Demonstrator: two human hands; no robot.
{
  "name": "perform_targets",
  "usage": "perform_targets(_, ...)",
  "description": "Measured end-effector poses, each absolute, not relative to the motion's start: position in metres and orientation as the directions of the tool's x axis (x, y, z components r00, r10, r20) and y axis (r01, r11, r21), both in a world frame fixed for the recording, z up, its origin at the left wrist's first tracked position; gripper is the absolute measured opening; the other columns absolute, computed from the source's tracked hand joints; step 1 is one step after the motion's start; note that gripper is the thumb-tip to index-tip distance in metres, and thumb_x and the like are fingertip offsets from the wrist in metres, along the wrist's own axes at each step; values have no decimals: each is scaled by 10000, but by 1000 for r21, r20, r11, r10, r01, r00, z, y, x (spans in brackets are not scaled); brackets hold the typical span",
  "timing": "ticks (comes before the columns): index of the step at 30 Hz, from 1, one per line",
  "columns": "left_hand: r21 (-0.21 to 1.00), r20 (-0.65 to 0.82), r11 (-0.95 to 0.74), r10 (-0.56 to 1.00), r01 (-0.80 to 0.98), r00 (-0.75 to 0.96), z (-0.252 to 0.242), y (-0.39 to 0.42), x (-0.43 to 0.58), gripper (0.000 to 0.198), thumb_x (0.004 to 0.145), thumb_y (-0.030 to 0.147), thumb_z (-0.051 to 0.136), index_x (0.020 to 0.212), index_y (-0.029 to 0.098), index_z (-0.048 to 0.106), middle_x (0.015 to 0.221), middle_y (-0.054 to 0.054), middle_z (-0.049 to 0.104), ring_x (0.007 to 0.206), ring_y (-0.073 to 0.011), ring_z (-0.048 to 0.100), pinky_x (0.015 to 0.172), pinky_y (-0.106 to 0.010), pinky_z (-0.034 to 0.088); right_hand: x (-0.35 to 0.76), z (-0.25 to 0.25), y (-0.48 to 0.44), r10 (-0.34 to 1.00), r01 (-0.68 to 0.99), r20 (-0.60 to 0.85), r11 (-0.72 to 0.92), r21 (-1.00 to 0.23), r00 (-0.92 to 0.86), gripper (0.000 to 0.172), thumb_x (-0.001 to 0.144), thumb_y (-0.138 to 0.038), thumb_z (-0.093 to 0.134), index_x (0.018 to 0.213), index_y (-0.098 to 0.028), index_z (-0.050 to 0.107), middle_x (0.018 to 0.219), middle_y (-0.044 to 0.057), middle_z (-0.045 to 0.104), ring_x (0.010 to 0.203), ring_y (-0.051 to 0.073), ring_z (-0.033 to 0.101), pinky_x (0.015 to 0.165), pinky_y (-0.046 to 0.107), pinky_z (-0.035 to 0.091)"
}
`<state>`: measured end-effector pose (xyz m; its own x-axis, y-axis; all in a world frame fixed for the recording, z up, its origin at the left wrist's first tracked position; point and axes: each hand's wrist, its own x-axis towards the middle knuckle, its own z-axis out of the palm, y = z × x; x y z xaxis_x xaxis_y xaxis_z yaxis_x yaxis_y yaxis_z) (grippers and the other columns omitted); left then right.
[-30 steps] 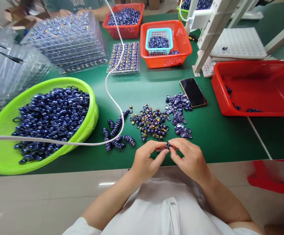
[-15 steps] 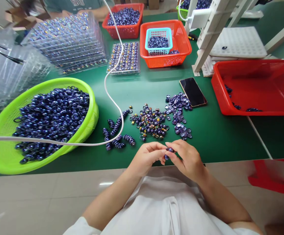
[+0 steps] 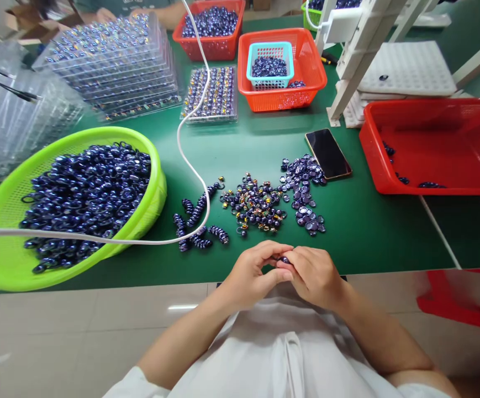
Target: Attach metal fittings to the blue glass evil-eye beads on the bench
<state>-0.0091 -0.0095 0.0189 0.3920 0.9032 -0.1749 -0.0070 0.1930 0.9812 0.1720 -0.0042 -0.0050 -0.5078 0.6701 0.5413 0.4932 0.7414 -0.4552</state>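
My left hand (image 3: 260, 271) and my right hand (image 3: 314, 273) meet at the table's near edge, both closed around a small shiny dark-blue piece (image 3: 284, 260). Fingers cover most of the piece, so its full shape is hidden. Just beyond my hands lies a loose pile of small blue-and-gold ring-like parts (image 3: 256, 204). To its right spreads a heap of flat purple-blue caps (image 3: 304, 177). Left of the pile are several rows of stacked dark-blue ring pieces (image 3: 200, 210).
A lime-green basket (image 3: 157, 193) full of dark-blue rings stands left, crossed by a white cable (image 3: 190, 163). A phone (image 3: 328, 153) lies near a red tray (image 3: 430, 190). Filled clear trays (image 3: 111, 72) are stacked behind. A co-worker's hands (image 3: 106, 15) show at the far side.
My hands have drawn closer together, and my right fingers have curled further over the small piece, covering more of it. The view has shifted slightly.
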Motion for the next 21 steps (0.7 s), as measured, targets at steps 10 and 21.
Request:
perform_targets(10,975,-201,221,914,-18,352,13,-13,-14,338,762,230,786,1085,139,748,972,-106,689,880,-213,659,829,-335,560,163,-15,-9,669,455,594,742,-493,-447,65,958,-166,499,964,-172,563,658,32,627,557,163,574,540,292,460)
perform_targets(21,929,-24,-14,995,369,96,50,-26,-90,289,773,222,793,1060,215,763,999,-61,751,830,-183,698,736,-283,599,139,4,-1,686,260,380,637,-725,-621,370,993,-193,490,1361,-179,461,1055,104,702,912,207,685,814,357,576)
